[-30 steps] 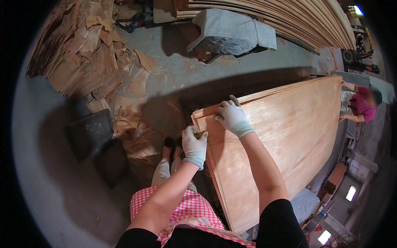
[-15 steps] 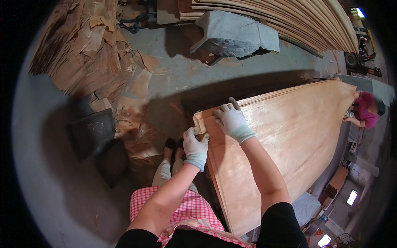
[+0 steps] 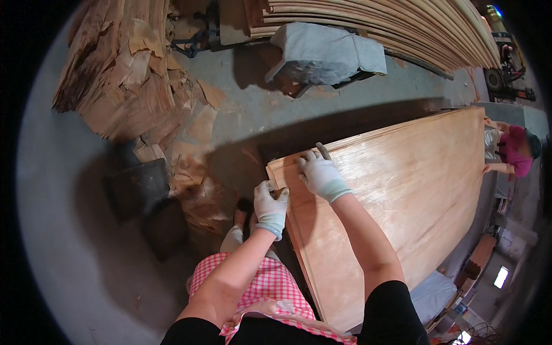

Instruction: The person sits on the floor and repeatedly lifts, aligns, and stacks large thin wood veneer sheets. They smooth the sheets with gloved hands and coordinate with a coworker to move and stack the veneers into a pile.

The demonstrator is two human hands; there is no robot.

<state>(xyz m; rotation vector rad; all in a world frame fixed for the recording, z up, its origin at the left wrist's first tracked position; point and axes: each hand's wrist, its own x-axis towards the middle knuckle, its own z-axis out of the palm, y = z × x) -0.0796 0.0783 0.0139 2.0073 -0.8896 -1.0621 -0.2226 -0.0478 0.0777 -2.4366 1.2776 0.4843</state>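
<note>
A large pale plywood sheet (image 3: 402,195) lies flat in front of me, on top of a stack of the same sheets. My left hand (image 3: 270,206), in a light glove, curls around the sheet's long edge just below its near corner. My right hand (image 3: 319,172), also gloved, rests palm down on the sheet at that corner, with its fingers spread and reaching the short end edge. A small dark tip (image 3: 323,150) sticks out past its fingers; I cannot tell what it is. At the far end of the sheet a person in a magenta top (image 3: 514,155) has a hand at its edge.
A heap of torn veneer scraps (image 3: 132,86) spreads over the concrete floor to my left. A grey block (image 3: 328,52) sits beyond the sheet, with a tall stack of long boards (image 3: 402,23) behind it. A dark flat piece (image 3: 135,187) lies near my feet.
Both hands stay at the sheet's near corner, barely moved. The view has shifted slightly, and the person at the far end has leaned in closer to the edge.
</note>
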